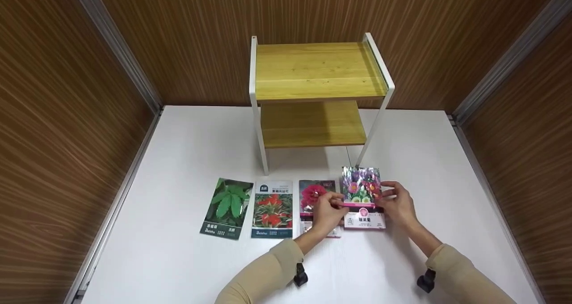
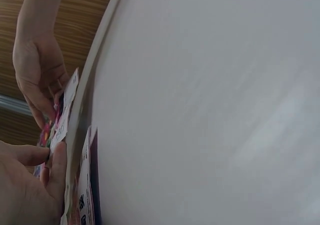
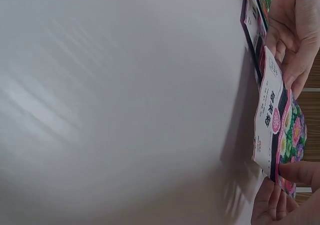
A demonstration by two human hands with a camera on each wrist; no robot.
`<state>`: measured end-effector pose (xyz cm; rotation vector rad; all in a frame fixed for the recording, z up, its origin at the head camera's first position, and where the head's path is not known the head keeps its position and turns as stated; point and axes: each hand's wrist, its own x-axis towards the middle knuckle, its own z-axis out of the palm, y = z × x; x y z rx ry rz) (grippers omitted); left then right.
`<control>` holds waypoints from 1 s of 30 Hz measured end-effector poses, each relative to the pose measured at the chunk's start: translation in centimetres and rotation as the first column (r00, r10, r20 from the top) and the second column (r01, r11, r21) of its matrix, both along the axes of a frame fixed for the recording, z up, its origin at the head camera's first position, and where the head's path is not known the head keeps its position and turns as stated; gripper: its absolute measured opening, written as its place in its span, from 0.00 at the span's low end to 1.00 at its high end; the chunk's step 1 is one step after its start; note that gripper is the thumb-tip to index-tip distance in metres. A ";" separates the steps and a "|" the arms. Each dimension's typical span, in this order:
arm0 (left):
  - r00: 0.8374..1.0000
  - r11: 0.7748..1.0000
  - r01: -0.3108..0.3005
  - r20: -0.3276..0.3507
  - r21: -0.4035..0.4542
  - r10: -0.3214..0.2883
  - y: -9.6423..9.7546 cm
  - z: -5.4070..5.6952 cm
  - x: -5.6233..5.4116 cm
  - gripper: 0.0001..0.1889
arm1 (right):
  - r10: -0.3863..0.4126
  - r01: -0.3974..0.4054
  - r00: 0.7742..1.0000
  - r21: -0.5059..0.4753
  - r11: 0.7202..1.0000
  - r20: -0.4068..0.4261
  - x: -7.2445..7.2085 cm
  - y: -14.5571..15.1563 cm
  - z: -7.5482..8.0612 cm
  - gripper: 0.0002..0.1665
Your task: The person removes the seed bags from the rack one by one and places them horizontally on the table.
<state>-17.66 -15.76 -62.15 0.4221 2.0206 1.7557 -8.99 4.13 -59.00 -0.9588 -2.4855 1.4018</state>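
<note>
A seed packet with pink, purple and white flowers [image 1: 363, 187] is held by its two side edges, raised off the white table. My left hand [image 1: 328, 213] pinches its left edge between thumb and fingers. On the opposite edge my right hand [image 1: 399, 205] pinches too, thumb on the front face, as the right wrist view shows. Beneath the left hand lies a packet with a magenta flower [image 1: 313, 194], partly covered by that hand. Further left are a packet with red flowers [image 1: 271, 210] and a green leaf packet [image 1: 228, 208], slightly turned.
A two-tier wooden shelf [image 1: 319, 71] with white side frames stands behind the packets. Brown wood-grain panels [image 1: 205, 40] enclose the white table [image 1: 178, 161] at the back and on both sides.
</note>
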 end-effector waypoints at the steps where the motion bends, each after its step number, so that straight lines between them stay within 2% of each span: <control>1: 1.000 1.000 0.000 -0.004 0.003 0.000 0.1 0.0 0.0 0.17 | -0.001 0.001 1.000 0.001 1.000 0.002 0.0 0.1 0.0 0.36; 8: 1.000 1.000 0.013 -0.015 -0.012 -0.014 0.5 -0.3 0.2 0.17 | 0.011 -0.012 1.000 0.019 1.000 0.029 0.2 0.5 -0.3 0.36; 16: 1.000 0.999 0.027 -0.015 -0.044 -0.028 0.8 -0.2 0.3 0.16 | 0.041 -0.047 0.998 0.113 0.992 0.055 0.3 0.8 -0.8 0.34; 25: 0.999 0.998 0.039 -0.010 -0.056 -0.040 0.9 -0.4 0.3 0.16 | 0.059 -0.066 0.996 0.114 0.991 0.068 0.6 0.9 -1.4 0.34; 30: 0.997 0.995 0.047 -0.054 -0.084 -0.051 0.9 -0.4 0.2 0.15 | 0.067 -0.075 0.995 0.116 0.990 0.072 0.7 0.9 -1.7 0.33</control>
